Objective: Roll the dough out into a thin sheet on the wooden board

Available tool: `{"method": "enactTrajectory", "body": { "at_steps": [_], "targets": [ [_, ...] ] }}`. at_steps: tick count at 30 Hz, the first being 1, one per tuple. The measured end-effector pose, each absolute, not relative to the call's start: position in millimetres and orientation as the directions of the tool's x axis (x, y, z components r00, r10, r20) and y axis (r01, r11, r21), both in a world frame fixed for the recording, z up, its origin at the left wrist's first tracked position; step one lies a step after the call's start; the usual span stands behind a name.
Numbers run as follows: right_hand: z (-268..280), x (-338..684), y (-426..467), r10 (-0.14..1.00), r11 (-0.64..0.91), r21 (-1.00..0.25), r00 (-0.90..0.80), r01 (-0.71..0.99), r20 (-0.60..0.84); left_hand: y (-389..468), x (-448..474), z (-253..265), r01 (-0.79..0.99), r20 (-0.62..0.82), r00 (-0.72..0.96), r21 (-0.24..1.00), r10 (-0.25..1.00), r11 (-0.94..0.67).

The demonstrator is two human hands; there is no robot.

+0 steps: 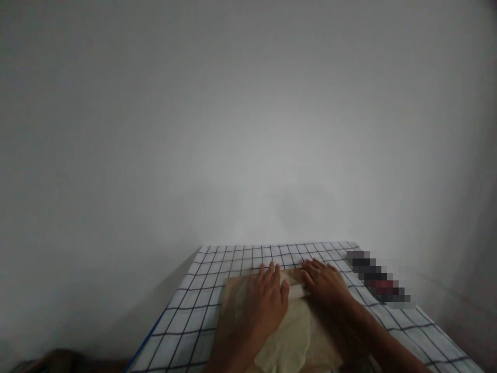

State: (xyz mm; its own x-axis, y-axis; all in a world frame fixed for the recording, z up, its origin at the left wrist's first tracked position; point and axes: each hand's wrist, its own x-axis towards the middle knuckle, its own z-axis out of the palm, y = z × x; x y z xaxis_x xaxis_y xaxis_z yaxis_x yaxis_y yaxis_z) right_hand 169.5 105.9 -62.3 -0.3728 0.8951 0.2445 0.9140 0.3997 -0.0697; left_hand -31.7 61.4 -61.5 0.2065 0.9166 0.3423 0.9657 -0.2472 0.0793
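A thin, pale sheet of dough lies spread over a wooden board. Across its far part runs a pale rolling pin, visible only between my hands. My left hand rests palm down over the pin's left part, its fingers stretched out and apart. Over the right part lies my right hand, also palm down, with the fingers extended past the board's far edge. Both ends of the pin are hidden under the hands. My forearms cover parts of the board's near half.
The board stands on a table with a white, black-checked cloth. A pixelated dark and red object lies along the table's right edge. Behind the table rises a plain pale wall. Something dark brown shows at the lower left.
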Motion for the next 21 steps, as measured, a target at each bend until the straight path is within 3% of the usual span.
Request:
{"method": "enactTrajectory", "body": {
  "at_steps": [4,14,21],
  "targets": [
    [-58.5,163.7,127.0,0.915,0.358,-0.133,-0.318,0.924,0.250,79.9,-34.4,-56.1,0.978,0.293,0.197,0.008,0.935,-0.208],
    [-78.3,165.1,72.6,0.889,0.326,-0.177,-0.237,0.929,0.391,96.0,-44.3,-53.8,0.944,0.291,0.329,-0.071,0.899,-0.322],
    [-58.2,159.7,113.5,0.914,0.340,-0.204,-0.272,0.918,0.302,64.2,-33.2,-58.8,0.979,0.331,0.202,-0.092,0.922,-0.182]
  ]
}}
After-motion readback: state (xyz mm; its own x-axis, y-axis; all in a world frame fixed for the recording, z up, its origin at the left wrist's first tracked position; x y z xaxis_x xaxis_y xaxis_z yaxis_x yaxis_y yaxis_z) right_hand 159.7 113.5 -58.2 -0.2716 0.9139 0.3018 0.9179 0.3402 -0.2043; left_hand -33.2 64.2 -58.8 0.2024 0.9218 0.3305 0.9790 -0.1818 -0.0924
